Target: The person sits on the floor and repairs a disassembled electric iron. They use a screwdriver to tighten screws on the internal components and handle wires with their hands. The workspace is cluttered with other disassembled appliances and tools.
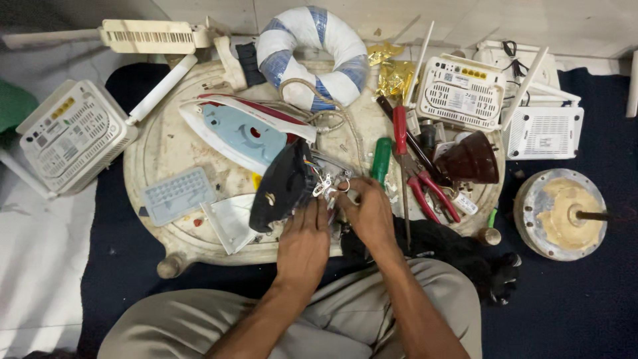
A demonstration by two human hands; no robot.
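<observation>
A taken-apart clothes iron lies on a round, dirty white table (pixel 166 143). Its black inner part (pixel 282 186) with bare wires and metal terminals (pixel 329 183) sits near the front edge. My left hand (pixel 304 242) rests against the lower side of this black part, fingers curled at the wiring. My right hand (pixel 369 209) pinches the small terminals just right of it. The iron's white, red and pale blue shell (pixel 242 129) lies behind, with its braided cord (pixel 325 110) looping off.
A green-handled screwdriver (pixel 381 159), red-handled pliers (pixel 425 189) and a red screwdriver (pixel 399 129) lie to the right. White routers (pixel 70 136) (pixel 462 90) (pixel 543 133), a blue-and-white taped ring (pixel 312 53), a brown cup-shaped part (pixel 472 159), a round metal motor part (pixel 561 213) surround the table.
</observation>
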